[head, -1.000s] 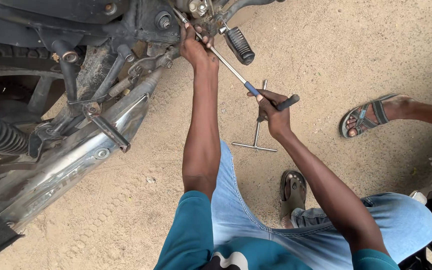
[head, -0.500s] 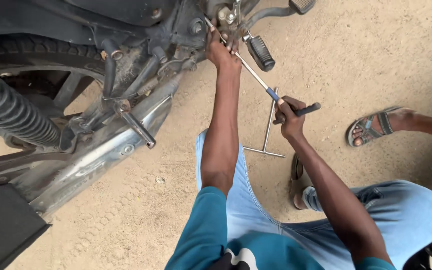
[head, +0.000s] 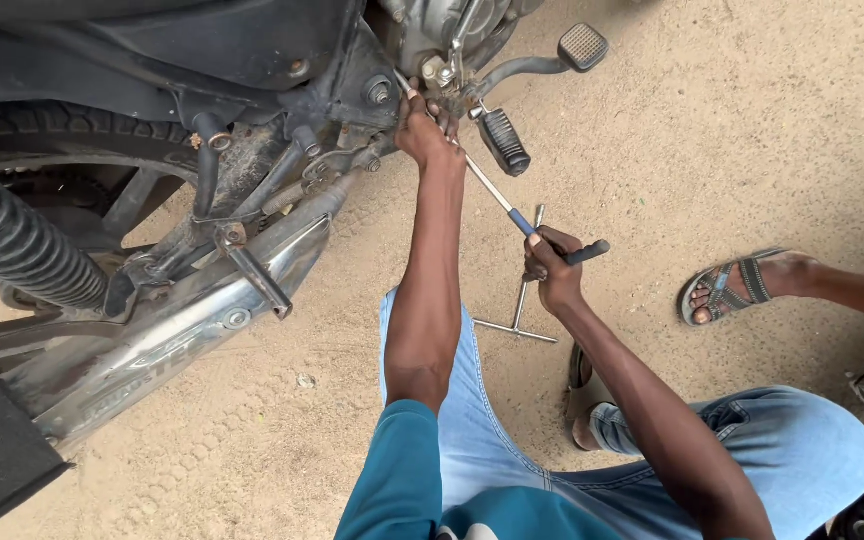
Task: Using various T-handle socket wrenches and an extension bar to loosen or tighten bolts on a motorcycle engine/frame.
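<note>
My left hand [head: 426,128] is up against the underside of a motorcycle's engine [head: 352,80], its fingers closed around the tip end of a long T-handle wrench [head: 487,185]. My right hand [head: 552,268] grips the wrench's black cross handle lower down, near the blue collar on the shaft. The shaft runs diagonally from the engine down to the right, passing just beside the black footpeg [head: 505,142]. A second T-shaped wrench [head: 520,305] lies on the sand under my right hand.
The chrome exhaust pipe [head: 172,330], rear shock spring [head: 12,240] and tyre fill the left side. A brake pedal [head: 582,45] sticks out at the top. Another person's sandalled foot [head: 737,285] rests on the sand at right. My own sandalled foot [head: 587,395] is tucked under my knee.
The view has shifted, so the motorcycle and both hands now sit lower and further right in frame. Both hands keep the same grip on the wrench.
</note>
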